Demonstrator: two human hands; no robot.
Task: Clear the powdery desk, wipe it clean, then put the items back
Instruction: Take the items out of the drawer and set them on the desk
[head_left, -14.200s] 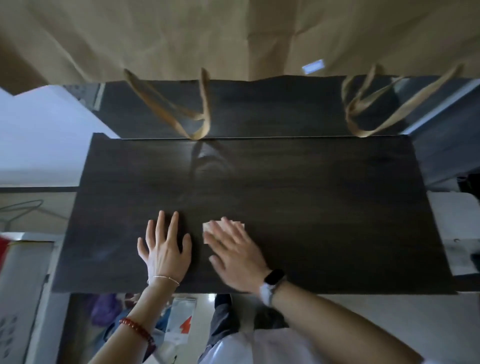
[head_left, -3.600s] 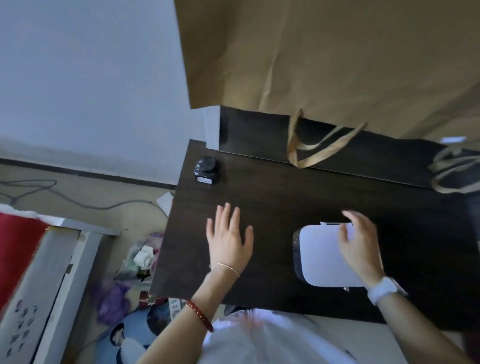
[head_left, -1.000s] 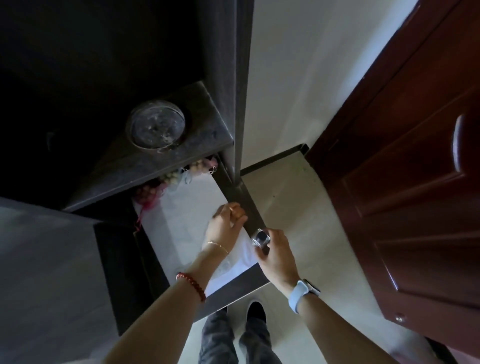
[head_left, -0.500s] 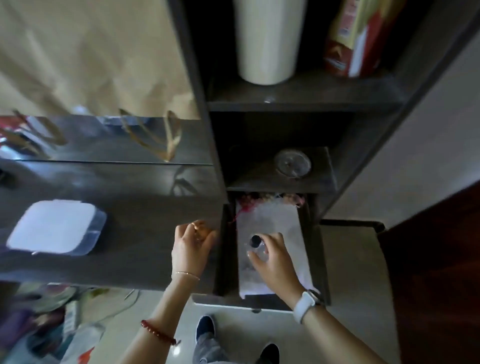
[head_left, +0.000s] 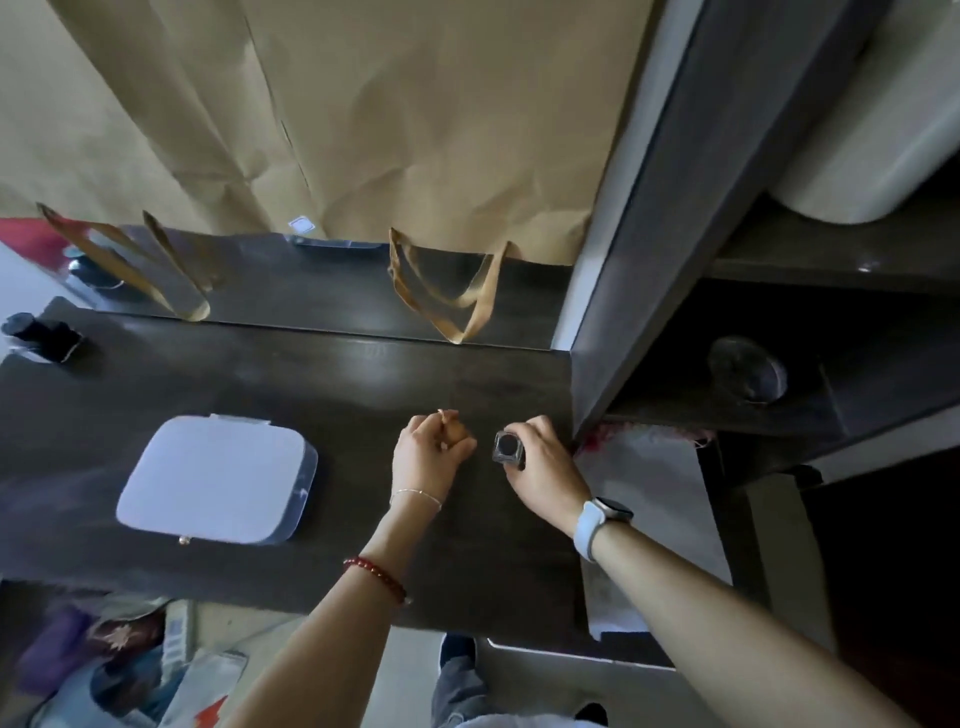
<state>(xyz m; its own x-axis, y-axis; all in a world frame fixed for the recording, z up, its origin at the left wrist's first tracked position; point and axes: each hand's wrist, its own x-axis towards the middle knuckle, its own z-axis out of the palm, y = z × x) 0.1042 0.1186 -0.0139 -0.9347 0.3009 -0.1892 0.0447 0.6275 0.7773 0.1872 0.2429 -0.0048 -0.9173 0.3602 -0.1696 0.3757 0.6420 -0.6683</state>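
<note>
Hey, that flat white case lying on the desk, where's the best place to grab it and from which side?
Take the white case by its two opposite side edges, coming down from above. It lies flat on the desk with a broad, smooth lid that offers no grip, while its rounded sides stand free all round. Probably avoid the small clasp on the near edge.

On the dark wooden desk: flat white square box with rounded corners at the left; small black squat bottle at the far left corner; right hand near the desk's right edge, gripping a small clear square bottle with a dark cap; left hand just beside it, between bottle and box. Behind the desk – brown paper bags, handles hanging down. Right of the desk – dark shelf unit, round glass lid on a shelf inside, open drawer lined with white paper below
</note>
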